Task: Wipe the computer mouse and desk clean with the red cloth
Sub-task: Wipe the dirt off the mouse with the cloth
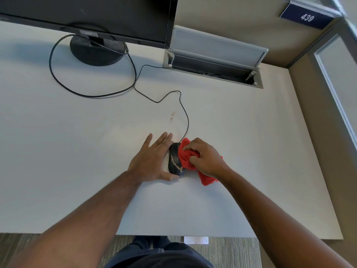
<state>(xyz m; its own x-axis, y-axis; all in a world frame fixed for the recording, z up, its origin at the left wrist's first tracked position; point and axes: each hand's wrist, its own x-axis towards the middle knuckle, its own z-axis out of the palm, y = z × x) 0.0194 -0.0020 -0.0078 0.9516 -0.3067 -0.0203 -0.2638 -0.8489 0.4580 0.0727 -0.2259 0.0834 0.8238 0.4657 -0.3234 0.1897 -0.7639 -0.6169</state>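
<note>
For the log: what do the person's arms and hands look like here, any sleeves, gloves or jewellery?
Both forearms are bare right up to the frame edge, with no sleeves showing. The left hand and right hand wear no gloves. No watch, bracelet or ring is visible on either, and neither shows any markings.

Crumb-streaked black mouse under red cloth

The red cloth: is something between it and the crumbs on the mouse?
Nothing visible. The red cloth, bunched in the right hand, already touches the mouse; the crumb line lies bare beside it. The left hand braces the mouse's far side.
</note>
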